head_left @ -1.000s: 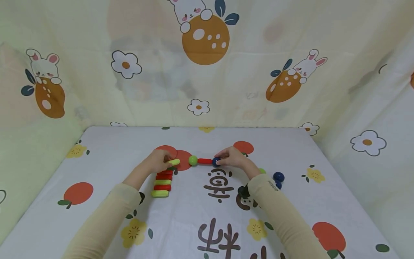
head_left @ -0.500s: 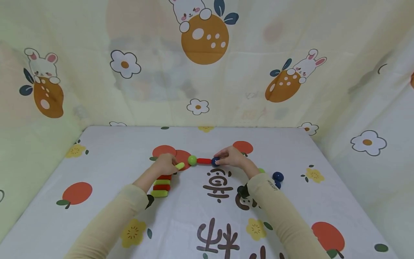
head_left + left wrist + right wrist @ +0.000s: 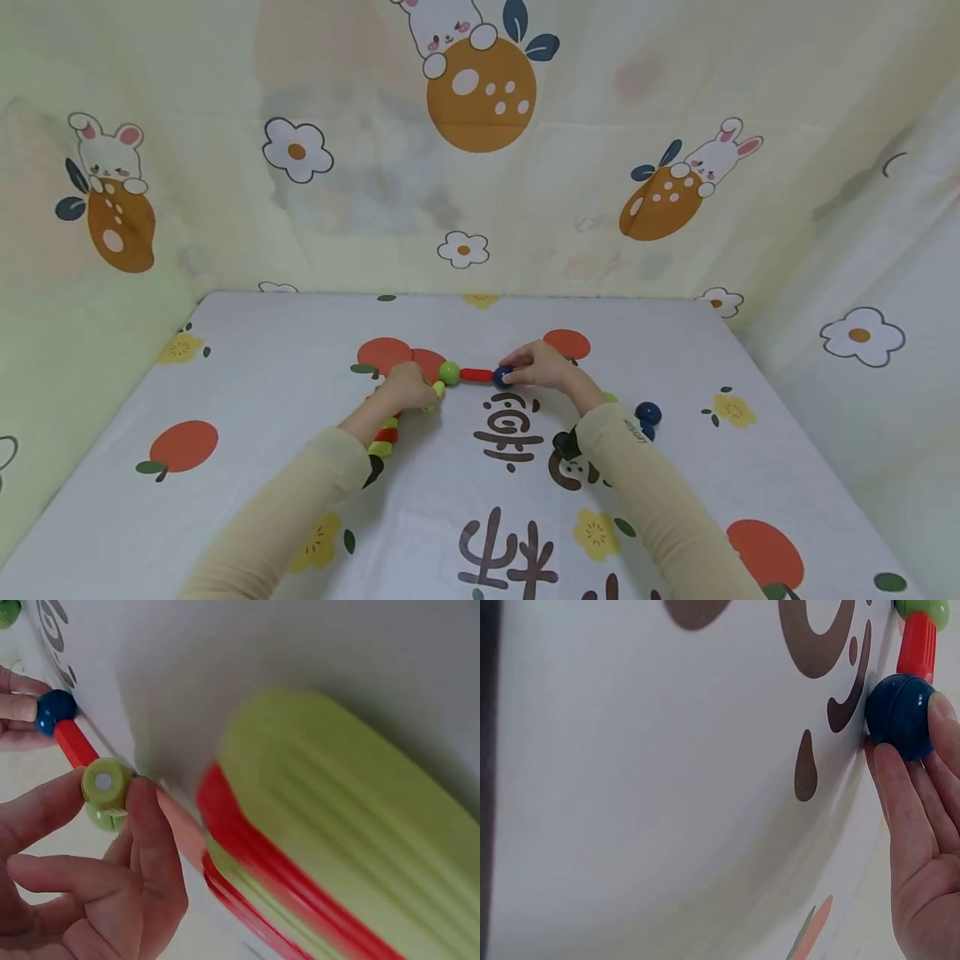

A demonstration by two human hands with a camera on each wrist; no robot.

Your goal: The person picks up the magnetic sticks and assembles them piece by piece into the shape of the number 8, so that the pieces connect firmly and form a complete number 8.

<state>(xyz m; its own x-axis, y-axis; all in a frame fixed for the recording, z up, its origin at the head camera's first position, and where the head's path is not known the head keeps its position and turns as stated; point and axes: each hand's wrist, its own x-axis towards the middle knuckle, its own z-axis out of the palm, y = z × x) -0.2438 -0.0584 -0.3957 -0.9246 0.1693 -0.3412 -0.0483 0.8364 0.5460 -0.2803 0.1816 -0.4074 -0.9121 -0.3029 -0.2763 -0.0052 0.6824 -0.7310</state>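
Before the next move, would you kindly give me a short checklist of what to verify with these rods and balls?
1. Left grip pinching a yellow-green rod: ok.
2. Right grip holding the blue ball: ok.
3. Red rod lying between the green ball and blue ball: ok.
4. Yellow-green rod touching the green ball: cannot tell; they overlap in view.
5. Row of other rods fully visible from the head: not ok, partly hidden.
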